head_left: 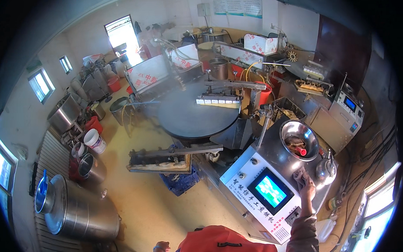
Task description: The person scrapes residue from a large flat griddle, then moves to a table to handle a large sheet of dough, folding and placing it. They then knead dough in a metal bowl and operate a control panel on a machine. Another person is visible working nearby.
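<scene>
My right hand (307, 190) reaches over the steel top of a machine cabinet, its fingers closed on a dark greyish cloth (299, 176). Just beyond the cloth stands a steel bowl (315, 137) holding brownish scraps and a red cylindrical piece (302, 152). A steel kettle (326, 169) is close by on the right. The cabinet's sloping white control panel (246, 181), with a lit screen (270, 189), lies to the left of my right forearm. Down at the lower edge, my left hand (161, 248) hangs beside my red apron (223, 240), fingers curled, with nothing visible in it.
A large round griddle (196, 110) sits ahead, lightly steaming. A framed rack (160, 162) juts out above a blue crate (181, 182). Steel drum (80, 208) and buckets (94, 141) line the left wall. A second machine (339, 116) stands right; cables (371, 158) trail on the floor.
</scene>
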{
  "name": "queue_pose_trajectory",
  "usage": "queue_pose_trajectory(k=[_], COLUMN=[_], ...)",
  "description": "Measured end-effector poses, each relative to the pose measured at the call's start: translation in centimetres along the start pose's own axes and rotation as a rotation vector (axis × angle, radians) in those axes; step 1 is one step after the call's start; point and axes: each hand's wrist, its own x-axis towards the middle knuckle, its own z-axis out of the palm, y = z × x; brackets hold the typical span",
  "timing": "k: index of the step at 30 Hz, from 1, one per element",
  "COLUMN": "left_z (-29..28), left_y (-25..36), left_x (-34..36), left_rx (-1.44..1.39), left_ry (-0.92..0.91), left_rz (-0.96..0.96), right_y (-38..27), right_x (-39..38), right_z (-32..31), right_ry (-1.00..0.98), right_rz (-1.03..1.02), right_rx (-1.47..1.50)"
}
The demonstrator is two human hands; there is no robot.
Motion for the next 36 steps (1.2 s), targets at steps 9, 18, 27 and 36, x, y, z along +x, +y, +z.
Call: queue_pose_trajectory(k=[9, 18, 27, 36], left_z=[2.5, 4.3, 4.2, 4.7], left_y=[4.6, 6.5, 5.7, 6.0], left_x=[-2.7, -2.9, -3.0, -3.4], left_rx=[0.035, 0.096, 0.069, 0.096], left_ry=[0.129, 0.194, 0.227, 0.262], left_rz=[0.111, 0.184, 0.161, 0.206], right_y=[1.5, 2.7, 3.2, 2.6], right_x=[1.7, 2.4, 2.5, 2.4], right_z=[1.0, 2.3, 3.4, 2.5], right_ry=[-0.13, -0.155, -0.152, -0.221], right_rz=[0.187, 0.153, 0.151, 0.213], right_rx=[0.117, 0.184, 0.136, 0.185])
